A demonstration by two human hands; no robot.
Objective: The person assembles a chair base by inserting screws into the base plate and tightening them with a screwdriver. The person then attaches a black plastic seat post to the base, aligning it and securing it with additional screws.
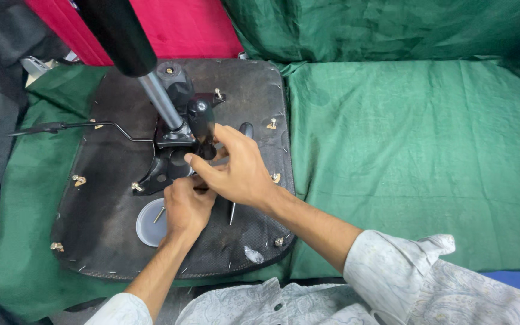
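Chair seat base (109,204), a broad dark fibrous panel studded with brass fasteners, lies upside down on crinkled green cloth (404,156) at left. Its black metal tilt mechanism (173,159) and chrome gas cylinder (160,102) rise from the centre. The right hand (239,171), fingers curled, grips the mechanism's black knob (201,120); the left hand (186,207) is closed against the bracket, its hold hidden. A small translucent round lid (150,224) holds a screw.

my left hand (186,207) fingers curled, knuckles up | my right hand (236,168) crossed over it, fingers bent | both forearms extended
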